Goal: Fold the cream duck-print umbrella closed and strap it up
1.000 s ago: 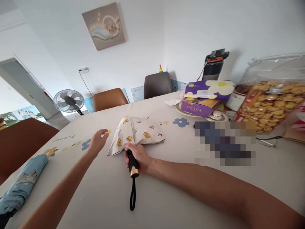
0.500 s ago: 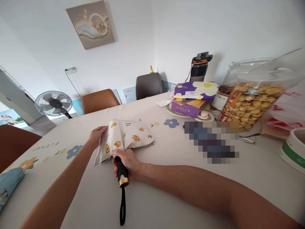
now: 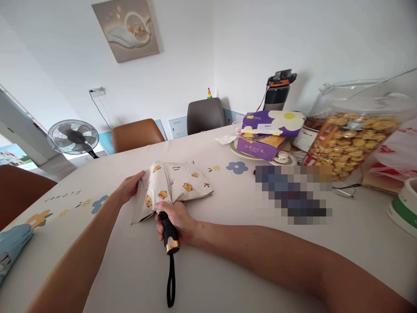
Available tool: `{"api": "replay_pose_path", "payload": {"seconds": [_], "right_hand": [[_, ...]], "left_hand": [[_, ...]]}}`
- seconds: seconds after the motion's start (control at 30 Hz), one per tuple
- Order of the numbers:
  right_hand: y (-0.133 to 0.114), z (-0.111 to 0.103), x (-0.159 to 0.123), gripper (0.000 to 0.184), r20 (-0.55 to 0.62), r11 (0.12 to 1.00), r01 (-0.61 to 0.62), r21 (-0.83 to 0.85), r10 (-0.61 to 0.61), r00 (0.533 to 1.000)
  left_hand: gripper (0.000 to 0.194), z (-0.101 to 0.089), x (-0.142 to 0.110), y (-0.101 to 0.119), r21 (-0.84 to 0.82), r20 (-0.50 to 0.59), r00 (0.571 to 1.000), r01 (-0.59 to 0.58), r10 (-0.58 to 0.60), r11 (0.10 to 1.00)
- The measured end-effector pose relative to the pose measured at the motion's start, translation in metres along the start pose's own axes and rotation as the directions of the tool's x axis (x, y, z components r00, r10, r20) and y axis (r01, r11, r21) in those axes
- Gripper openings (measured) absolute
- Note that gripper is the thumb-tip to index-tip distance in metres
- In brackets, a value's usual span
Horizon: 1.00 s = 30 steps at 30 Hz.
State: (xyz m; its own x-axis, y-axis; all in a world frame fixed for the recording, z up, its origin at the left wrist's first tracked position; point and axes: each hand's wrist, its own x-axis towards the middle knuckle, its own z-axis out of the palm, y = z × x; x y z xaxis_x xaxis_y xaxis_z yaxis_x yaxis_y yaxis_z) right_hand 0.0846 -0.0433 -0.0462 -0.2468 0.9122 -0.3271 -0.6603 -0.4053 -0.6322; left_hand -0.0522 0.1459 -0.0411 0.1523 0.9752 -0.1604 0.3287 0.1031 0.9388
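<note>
A partly folded umbrella with white cloth and yellow cartoon chicks lies low over the table, its panels loose and spread. My right hand is closed around the top of its black handle, at the base of the cloth. A gold band rings the handle's end, and a black wrist strap hangs toward me. At the cloth's left edge, my left hand pinches the fabric; some of its fingers are hidden. A second, light-blue folded umbrella lies at the table's left edge.
On the right stand purple boxes, a black bottle, a large jar of snacks and a white-and-green roll. A pixelated patch covers something on the table. Chairs and a fan are beyond the table.
My left hand has shifted slightly left relative to the umbrella cloth. My right hand keeps its hold on the handle. The whole view has moved a little.
</note>
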Motion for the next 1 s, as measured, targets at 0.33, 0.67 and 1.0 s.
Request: {"api": "replay_pose_path", "payload": {"seconds": [0.33, 0.67, 1.0], "right_hand": [[0.004, -0.003, 0.005, 0.018, 0.001, 0.999, 0.044, -0.01, -0.044, 0.999], [0.006, -0.004, 0.007, 0.021, 0.01, 0.996, 0.084, -0.041, -0.084, 0.996], [0.005, 0.0, 0.005, 0.018, 0.007, 0.994, 0.104, -0.034, -0.104, 0.995]], "left_hand": [[0.041, 0.008, 0.003, -0.013, 0.24, -0.296, 0.942, -0.086, 0.157, 0.967], [0.028, 0.011, -0.004, -0.016, 0.499, -0.408, 0.858, -0.077, 0.312, 0.863], [0.034, 0.054, -0.099, 0.009, 0.306, -0.129, 0.896, -0.372, 0.426, 0.876]]}}
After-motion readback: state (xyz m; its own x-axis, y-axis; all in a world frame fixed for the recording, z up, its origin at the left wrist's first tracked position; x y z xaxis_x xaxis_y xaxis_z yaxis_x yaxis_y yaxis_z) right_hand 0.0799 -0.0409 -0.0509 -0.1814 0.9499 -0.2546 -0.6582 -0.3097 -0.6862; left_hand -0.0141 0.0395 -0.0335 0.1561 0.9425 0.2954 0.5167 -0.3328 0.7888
